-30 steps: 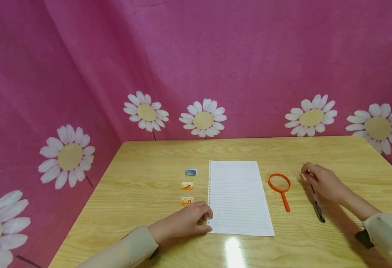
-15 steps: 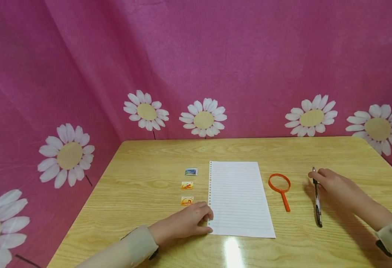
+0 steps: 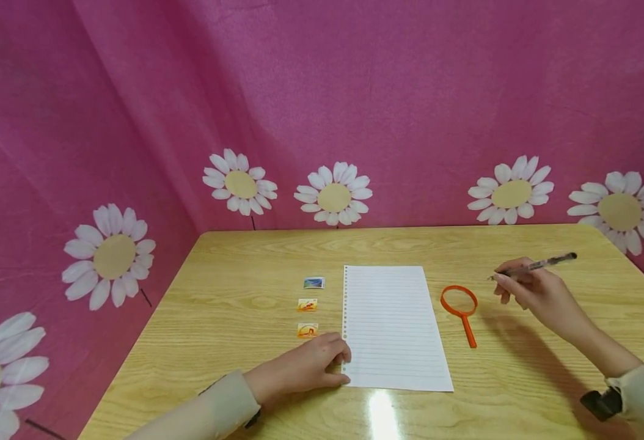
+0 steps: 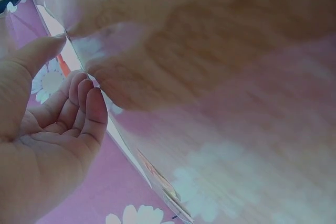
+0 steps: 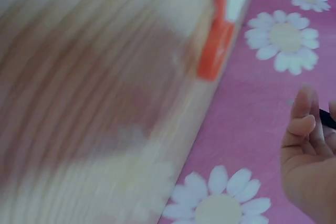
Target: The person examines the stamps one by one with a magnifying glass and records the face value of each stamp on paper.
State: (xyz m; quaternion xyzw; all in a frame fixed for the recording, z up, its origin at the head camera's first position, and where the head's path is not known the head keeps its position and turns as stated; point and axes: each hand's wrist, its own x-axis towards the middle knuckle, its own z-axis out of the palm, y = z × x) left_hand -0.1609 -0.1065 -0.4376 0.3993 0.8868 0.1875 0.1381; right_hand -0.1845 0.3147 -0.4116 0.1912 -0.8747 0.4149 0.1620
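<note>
My right hand grips a pen above the right part of the table, its tip pointing left and its dark end up to the right. In the right wrist view only the pen's black end shows beside the curled fingers. My left hand rests at the lower left edge of a lined, punched sheet of paper, thumb and fingers apart and loosely bent, as the left wrist view of the hand also shows. Between the sheet and my right hand lies an orange magnifying glass.
Left of the paper, three small stamp-like pictures form a column: a blue one, a yellow one and another yellow one close to my left hand. Behind the wooden table hangs a pink cloth with daisies.
My right hand has lifted the pen from the tabletop and turned it, so its tip now points left in a writing hold. My left hand has stayed on the paper's edge.
</note>
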